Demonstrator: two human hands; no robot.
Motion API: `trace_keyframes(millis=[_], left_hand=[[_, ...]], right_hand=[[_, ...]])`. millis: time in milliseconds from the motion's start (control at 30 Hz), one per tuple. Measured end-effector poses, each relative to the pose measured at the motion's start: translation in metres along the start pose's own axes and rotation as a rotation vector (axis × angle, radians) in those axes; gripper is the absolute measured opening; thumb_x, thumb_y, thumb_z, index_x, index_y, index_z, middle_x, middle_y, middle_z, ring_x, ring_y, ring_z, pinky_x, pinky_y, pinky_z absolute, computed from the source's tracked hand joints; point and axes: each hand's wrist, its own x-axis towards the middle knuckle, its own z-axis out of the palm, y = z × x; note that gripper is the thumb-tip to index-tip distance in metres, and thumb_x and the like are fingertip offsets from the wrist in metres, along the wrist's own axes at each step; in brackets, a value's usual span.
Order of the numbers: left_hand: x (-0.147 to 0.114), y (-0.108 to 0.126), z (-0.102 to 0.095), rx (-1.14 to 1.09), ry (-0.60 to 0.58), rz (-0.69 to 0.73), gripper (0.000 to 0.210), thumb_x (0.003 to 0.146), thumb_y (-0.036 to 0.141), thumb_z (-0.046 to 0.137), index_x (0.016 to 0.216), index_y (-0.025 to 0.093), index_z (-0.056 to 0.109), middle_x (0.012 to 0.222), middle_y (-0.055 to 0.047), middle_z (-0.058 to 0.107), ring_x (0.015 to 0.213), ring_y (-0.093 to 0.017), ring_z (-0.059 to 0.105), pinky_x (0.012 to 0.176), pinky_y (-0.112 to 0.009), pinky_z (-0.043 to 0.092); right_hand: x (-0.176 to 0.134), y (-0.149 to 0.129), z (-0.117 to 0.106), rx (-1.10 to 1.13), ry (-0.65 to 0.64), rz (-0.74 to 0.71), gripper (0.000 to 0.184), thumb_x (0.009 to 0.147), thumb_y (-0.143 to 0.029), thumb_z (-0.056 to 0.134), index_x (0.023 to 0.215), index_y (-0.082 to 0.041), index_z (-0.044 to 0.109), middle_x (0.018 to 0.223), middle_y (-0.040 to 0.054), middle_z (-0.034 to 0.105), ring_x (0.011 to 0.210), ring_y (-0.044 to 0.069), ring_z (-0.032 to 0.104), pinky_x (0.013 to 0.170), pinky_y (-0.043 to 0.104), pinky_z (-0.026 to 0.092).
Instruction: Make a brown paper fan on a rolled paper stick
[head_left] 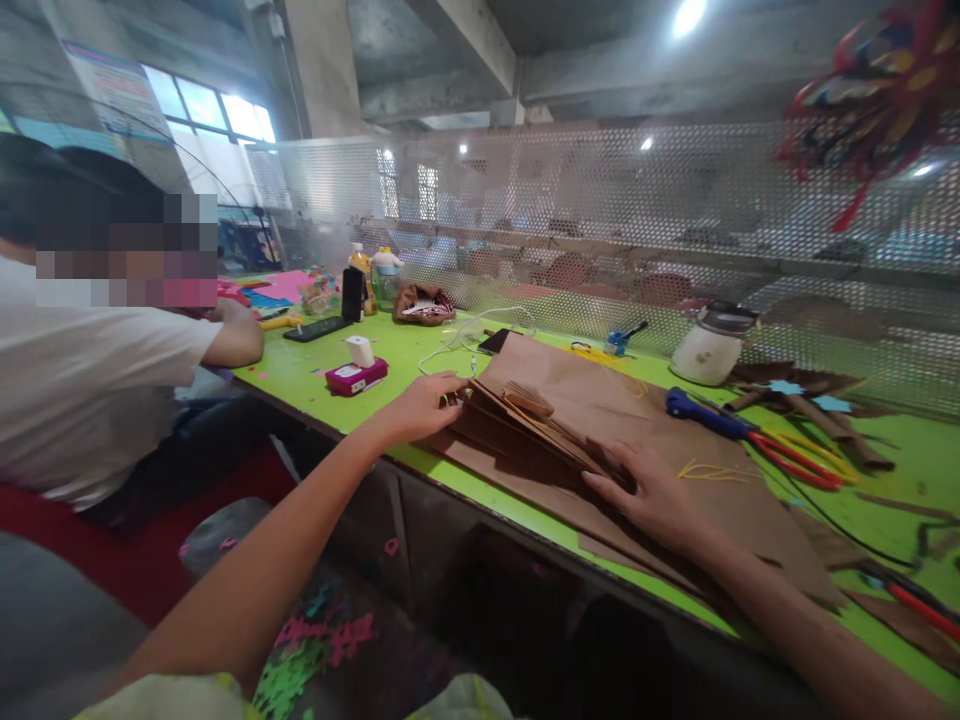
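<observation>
A folded layer of brown kraft paper (517, 422) is raised in front of me, its front edge lifted off larger brown sheets (667, 440) on the green table. My left hand (431, 408) is closed on the left end of the folded paper, fingertips at its edge. Across its right end lies my right hand (649, 490), thumb and fingers closed round the paper's edge. On top rests a small brown paper strip (529, 400) with yellow string near it. More yellow strings (720, 470) lie right of my right hand.
Blue-handled scissors (705, 412) and red-handled pliers (799, 460) lie to the right, near a lidded jar (712, 345). A purple power adapter (357, 376) and a phone (319, 328) are at the left. A co-worker (97, 370) sits there. Perforated metal screening (585, 220) backs the table.
</observation>
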Motion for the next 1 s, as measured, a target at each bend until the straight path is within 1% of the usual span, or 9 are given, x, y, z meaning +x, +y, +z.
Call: trace_keyframes(millis=[100,167,367,467,567,667,767,900,1000], left_hand=[[-0.012,-0.002,0.007,-0.164,0.024,-0.116,0.047,0.074,0.022,0.048,0.120,0.018,0.054,0.104,-0.006,0.064,0.092,-0.019,0.059,0.085,-0.031,0.045],[-0.018,-0.003,0.011,-0.241,0.035,-0.152,0.050,0.074,0.022,0.048,0.123,0.018,0.051,0.104,-0.005,0.065,0.091,-0.018,0.060,0.084,-0.031,0.047],[-0.024,-0.007,0.021,-0.366,0.050,-0.179,0.050,0.074,0.023,0.051,0.124,0.016,0.049,0.097,-0.006,0.067,0.087,-0.017,0.062,0.080,-0.029,0.049],[-0.026,-0.009,0.025,-0.371,0.062,-0.170,0.052,0.074,0.020,0.049,0.125,0.016,0.048,0.100,-0.006,0.066,0.088,-0.016,0.062,0.080,-0.029,0.049],[-0.029,-0.008,0.025,-0.402,0.020,-0.175,0.057,0.071,0.019,0.052,0.128,0.018,0.046,0.105,-0.007,0.064,0.088,-0.016,0.062,0.077,-0.028,0.050],[-0.028,-0.004,0.024,-0.340,0.033,-0.210,0.058,0.069,0.024,0.058,0.126,0.019,0.049,0.108,-0.007,0.064,0.088,-0.017,0.062,0.077,-0.028,0.050],[-0.019,0.000,0.022,-0.191,0.093,-0.238,0.043,0.072,0.028,0.055,0.115,0.020,0.060,0.103,-0.004,0.066,0.084,-0.017,0.061,0.074,-0.027,0.048],[0.001,0.004,0.016,-0.024,0.119,-0.175,0.032,0.076,0.034,0.053,0.101,0.020,0.067,0.089,-0.004,0.070,0.082,-0.019,0.061,0.075,-0.029,0.044],[0.019,0.007,0.010,0.004,0.121,-0.134,0.029,0.076,0.037,0.055,0.093,0.017,0.069,0.079,-0.004,0.069,0.073,-0.017,0.059,0.069,-0.027,0.043]], right_hand=[[-0.001,0.000,-0.001,-0.008,-0.007,-0.009,0.050,0.083,-0.051,0.049,0.123,-0.020,0.050,0.116,0.0102,0.059,0.105,0.028,0.053,0.086,0.043,0.044],[-0.001,0.000,-0.001,-0.014,-0.016,-0.022,0.051,0.083,-0.051,0.049,0.124,-0.020,0.049,0.118,0.0100,0.058,0.106,0.028,0.052,0.087,0.043,0.044],[-0.002,0.003,0.004,-0.035,0.008,-0.004,0.053,0.082,-0.053,0.049,0.123,-0.019,0.049,0.114,0.0108,0.060,0.103,0.029,0.054,0.085,0.042,0.045],[-0.001,0.008,0.008,-0.037,0.049,0.033,0.048,0.085,-0.050,0.043,0.119,-0.016,0.051,0.111,0.0131,0.062,0.102,0.029,0.055,0.084,0.043,0.045],[-0.002,0.011,0.011,-0.042,0.059,0.065,0.046,0.088,-0.047,0.038,0.119,-0.015,0.050,0.112,0.0143,0.061,0.102,0.030,0.054,0.084,0.045,0.045],[-0.003,0.010,0.009,-0.057,0.043,0.049,0.048,0.088,-0.048,0.039,0.123,-0.016,0.047,0.114,0.0140,0.060,0.103,0.029,0.054,0.083,0.044,0.045],[-0.004,0.005,0.006,-0.079,0.006,0.001,0.052,0.085,-0.050,0.045,0.126,-0.018,0.045,0.115,0.0125,0.059,0.103,0.029,0.053,0.084,0.043,0.044],[-0.003,0.000,0.005,-0.124,-0.014,-0.006,0.057,0.081,-0.054,0.049,0.126,-0.020,0.046,0.118,0.0112,0.058,0.103,0.030,0.051,0.084,0.043,0.043],[-0.003,0.000,0.006,-0.147,-0.014,0.007,0.054,0.082,-0.048,0.049,0.127,-0.017,0.045,0.115,0.0114,0.059,0.101,0.029,0.051,0.084,0.043,0.043]])
